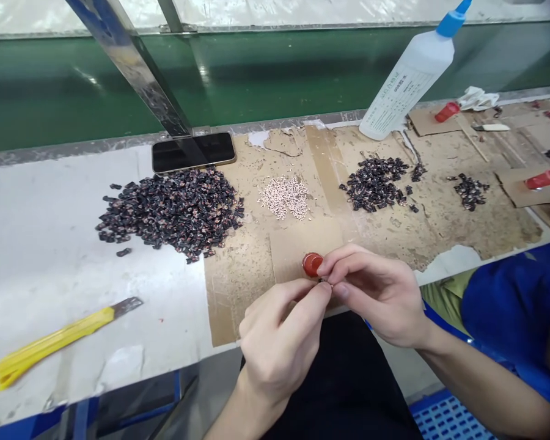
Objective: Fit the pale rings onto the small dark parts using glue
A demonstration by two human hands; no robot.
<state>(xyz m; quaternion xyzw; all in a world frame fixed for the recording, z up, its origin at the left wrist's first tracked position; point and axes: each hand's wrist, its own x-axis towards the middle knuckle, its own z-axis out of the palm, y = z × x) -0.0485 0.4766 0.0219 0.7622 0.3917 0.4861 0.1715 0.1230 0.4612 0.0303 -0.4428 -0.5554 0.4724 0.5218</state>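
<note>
My left hand (282,333) and my right hand (380,293) meet at the fingertips, near the front edge of the table. A small dark part (321,280) shows between the left thumb and index finger, mostly covered by them. The right thumb and index finger pinch right beside it; what they hold is too small to make out. Just behind the fingertips is a red cap (311,264) on cardboard. Farther back lies a pile of tiny pale pinkish pieces (285,198), with a large heap of small black parts (174,211) to its left and a smaller black pile (376,183) to its right.
A phone (193,153) lies against a metal post (142,73). A white bottle with a blue tip (407,82) stands tilted in view at the back. A yellow utility knife (55,348) lies front left, blade out. At right, a person in blue (513,311) sits close.
</note>
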